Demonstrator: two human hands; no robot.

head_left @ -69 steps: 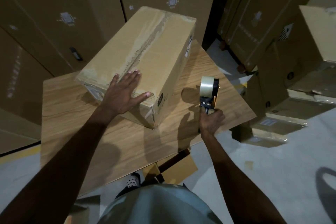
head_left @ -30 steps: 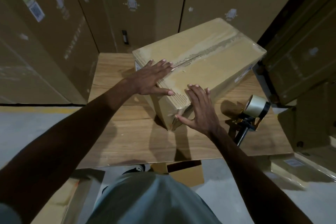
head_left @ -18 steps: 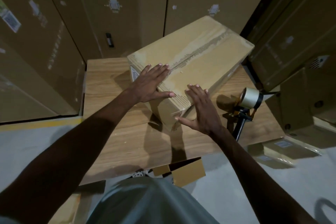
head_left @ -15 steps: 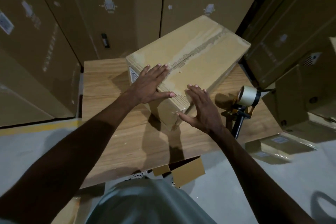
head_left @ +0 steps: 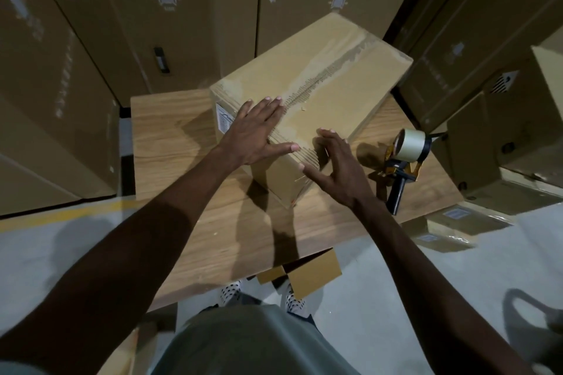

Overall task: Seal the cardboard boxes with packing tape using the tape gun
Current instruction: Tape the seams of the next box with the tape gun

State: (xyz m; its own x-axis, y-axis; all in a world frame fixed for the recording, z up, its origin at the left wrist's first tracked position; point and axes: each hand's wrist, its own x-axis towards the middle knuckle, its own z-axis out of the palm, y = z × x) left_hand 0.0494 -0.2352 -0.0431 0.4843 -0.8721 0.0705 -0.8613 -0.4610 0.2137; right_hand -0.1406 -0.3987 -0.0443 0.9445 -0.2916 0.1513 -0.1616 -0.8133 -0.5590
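The cardboard box [head_left: 307, 97] is set askew at the tabletop [head_left: 170, 131] centre. The left hand [head_left: 253, 131] is pressed flat on its lid, fingers straight; the right hand [head_left: 335, 167], fingers spread, is laid against the near corner. The tape gun [head_left: 402, 161] is parked at 3 o'clock. Stiff, probably light; best gripped at the edges.

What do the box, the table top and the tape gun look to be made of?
Box: brown corrugated cardboard, matte; fluted ridges show along the torn centre seam, with glossy clear tape over it.
Table top: wood grain pattern, smooth light sheen; possibly laminate rather than solid wood.
Tape gun: black handle, likely plastic; orange frame, plastic or painted metal, cannot tell; the roll is pale translucent film.
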